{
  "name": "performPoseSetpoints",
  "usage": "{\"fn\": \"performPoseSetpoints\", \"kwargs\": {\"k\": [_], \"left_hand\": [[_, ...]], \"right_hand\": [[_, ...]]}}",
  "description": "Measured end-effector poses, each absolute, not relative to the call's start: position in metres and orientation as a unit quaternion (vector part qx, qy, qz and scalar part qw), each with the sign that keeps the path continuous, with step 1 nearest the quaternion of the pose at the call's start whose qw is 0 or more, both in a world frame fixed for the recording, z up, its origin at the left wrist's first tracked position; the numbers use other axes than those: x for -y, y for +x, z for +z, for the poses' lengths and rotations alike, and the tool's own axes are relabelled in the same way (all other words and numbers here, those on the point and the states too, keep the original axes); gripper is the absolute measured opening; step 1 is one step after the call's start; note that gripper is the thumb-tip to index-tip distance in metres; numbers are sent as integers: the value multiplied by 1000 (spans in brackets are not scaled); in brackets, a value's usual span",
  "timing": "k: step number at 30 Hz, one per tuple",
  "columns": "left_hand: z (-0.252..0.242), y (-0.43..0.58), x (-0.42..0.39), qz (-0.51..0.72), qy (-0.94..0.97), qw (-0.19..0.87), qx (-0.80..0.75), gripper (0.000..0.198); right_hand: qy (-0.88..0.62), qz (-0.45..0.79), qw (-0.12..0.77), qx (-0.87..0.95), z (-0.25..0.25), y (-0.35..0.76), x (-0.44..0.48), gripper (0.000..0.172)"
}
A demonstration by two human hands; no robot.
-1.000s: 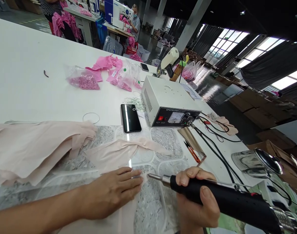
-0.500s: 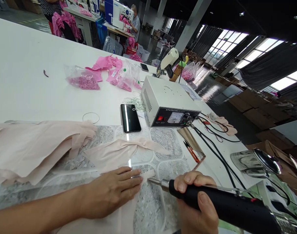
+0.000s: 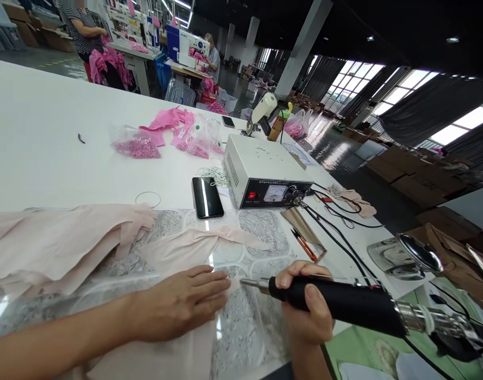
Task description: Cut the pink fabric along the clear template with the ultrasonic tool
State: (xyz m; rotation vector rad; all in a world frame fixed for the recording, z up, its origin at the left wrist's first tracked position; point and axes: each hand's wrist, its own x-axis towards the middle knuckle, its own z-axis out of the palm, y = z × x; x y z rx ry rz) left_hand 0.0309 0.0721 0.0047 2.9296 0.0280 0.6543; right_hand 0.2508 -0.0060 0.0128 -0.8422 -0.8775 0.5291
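Note:
My left hand [image 3: 181, 303] lies flat, fingers stretched out, on a pale pink piece of fabric [image 3: 166, 356]. A narrow end of that fabric shows just past its fingertips. In my right hand [image 3: 308, 303] is a black corded handpiece [image 3: 344, 301] with a slim metal tip, my fingers and thumb wrapped round its grip. The tip points left and rests on or just over the fabric end, close to my left fingertips; contact is hard to tell. Beyond my left hand is a twisted pale pink fabric piece [image 3: 201, 245]. A stack of similar pieces [image 3: 59, 243] lies at the left.
A white control box [image 3: 273, 163] with cables [image 3: 340, 237] stands behind the handpiece, beside a black phone [image 3: 207, 198]. Orange-handled tools [image 3: 304, 245] and a glass jar [image 3: 403, 256] are at the right. Bags of pink pieces [image 3: 136, 142] lie farther back. Two people work at sewing machines [image 3: 186, 47].
The view has shifted slightly. The handpiece now lies more level, its metal rear end showing, with the tip still by my left fingertips. My left hand stays flat on the fabric.

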Motion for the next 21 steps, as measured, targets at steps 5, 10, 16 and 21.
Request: {"fn": "performPoseSetpoints", "kwargs": {"k": [5,10,16,21], "left_hand": [[23,23,-38,179,974,107,-84,25],[13,-2,-28,139,988,30,-64,34],[18,-13,-41,134,988,80,-11,34],[8,-10,-15,146,978,91,-118,39]], "right_hand": [[-387,246,785,417,12,256,18,11],[-397,260,761,442,15,264,41,12],[-400,273,743,462,17,268,52,14],[-354,290,760,461,16,267,44,14]]}}
